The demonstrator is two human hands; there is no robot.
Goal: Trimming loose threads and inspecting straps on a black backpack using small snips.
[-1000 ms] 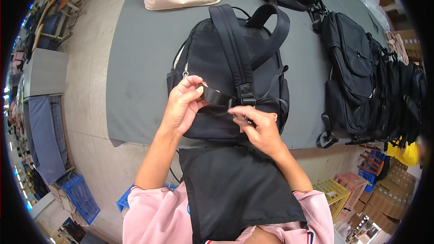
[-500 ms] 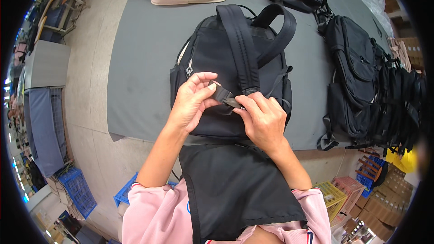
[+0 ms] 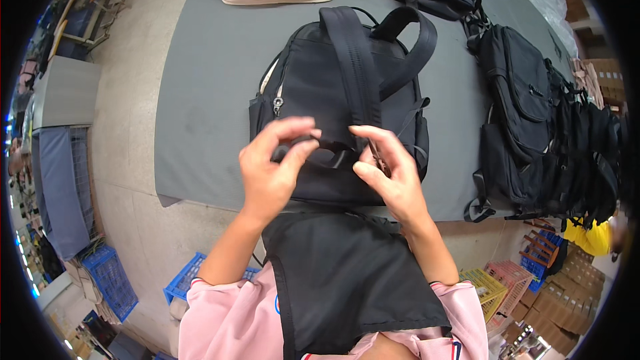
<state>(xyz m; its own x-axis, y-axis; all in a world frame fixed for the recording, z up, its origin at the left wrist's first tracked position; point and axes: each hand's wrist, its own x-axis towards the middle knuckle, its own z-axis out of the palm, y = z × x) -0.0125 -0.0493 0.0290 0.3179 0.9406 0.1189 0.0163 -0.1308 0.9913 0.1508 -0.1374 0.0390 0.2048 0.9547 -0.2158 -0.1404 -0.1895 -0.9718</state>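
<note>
Backpack (image 3: 320, 93) lay flat on the grey tabletop (image 3: 207, 73) at its near edge, straps up. My left hand (image 3: 270, 173) pinched its lower black strap (image 3: 327, 157); my right hand (image 3: 390, 177) pinched the same strap just beside. Bare tabletop stretched leftward; black bags (image 3: 527, 120) crowded the right.

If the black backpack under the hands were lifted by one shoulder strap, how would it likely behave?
The black backpack lies rather flat on the grey table, so it is probably light and would sag. Its shoulder strap looks soft and would likely fold. The fabric seems matte, hardly slippery.
</note>
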